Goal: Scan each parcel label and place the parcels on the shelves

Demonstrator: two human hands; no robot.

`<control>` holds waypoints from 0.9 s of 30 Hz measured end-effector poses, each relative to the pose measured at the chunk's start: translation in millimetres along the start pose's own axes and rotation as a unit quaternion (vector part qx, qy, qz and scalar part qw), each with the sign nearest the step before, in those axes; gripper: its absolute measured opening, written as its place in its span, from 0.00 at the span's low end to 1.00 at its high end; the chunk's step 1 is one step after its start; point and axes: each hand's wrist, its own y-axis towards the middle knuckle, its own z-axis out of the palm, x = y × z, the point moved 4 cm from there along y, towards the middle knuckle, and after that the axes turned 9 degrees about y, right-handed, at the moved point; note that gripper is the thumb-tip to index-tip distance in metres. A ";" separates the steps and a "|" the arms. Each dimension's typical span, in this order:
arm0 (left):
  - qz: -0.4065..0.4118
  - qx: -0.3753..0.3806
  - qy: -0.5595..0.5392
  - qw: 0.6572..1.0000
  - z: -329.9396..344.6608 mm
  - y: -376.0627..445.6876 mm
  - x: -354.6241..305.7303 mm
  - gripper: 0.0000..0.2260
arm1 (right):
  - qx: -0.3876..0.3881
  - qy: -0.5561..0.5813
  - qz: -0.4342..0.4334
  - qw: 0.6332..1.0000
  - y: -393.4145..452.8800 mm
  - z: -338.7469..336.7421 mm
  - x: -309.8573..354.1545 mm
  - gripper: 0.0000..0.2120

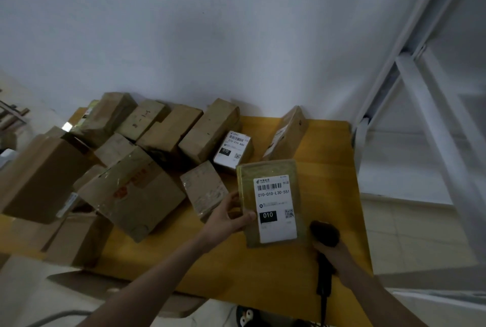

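Note:
My left hand (228, 215) grips the left edge of a flat yellow-brown parcel (271, 171), thumb on its face, holding it tilted above the yellow table (326, 169). Its white label (276, 208) faces me and reads 010-010-L30-551 with a black 010 box. My right hand (338, 253) holds a black handheld scanner (324, 233) just right of the parcel's lower corner, its head pointing at the label. Many brown cardboard parcels (136, 192) lie piled on the table's left and back.
A small box with a white 070 label (232, 150) sits behind the held parcel. A narrow brown box (286, 134) leans at the back right. A white metal shelf frame (426, 105) rises on the right. Bare tabletop lies to the right and in front of me.

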 end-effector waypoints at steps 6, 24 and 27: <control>-0.001 -0.003 0.008 1.000 2.6 10.1 3.4 0.33 | -0.073 -0.073 -0.112 0.988 -28.3 -7.1 15.1 0.09; 0.025 0.006 0.035 0.999 33.2 18.5 6.1 0.40 | 0.007 -0.082 -0.311 0.947 -152.5 46.3 69.2 0.09; 0.030 0.008 0.031 0.999 35.3 16.8 4.4 0.40 | 0.007 -0.074 -0.308 0.948 -153.4 45.6 65.7 0.07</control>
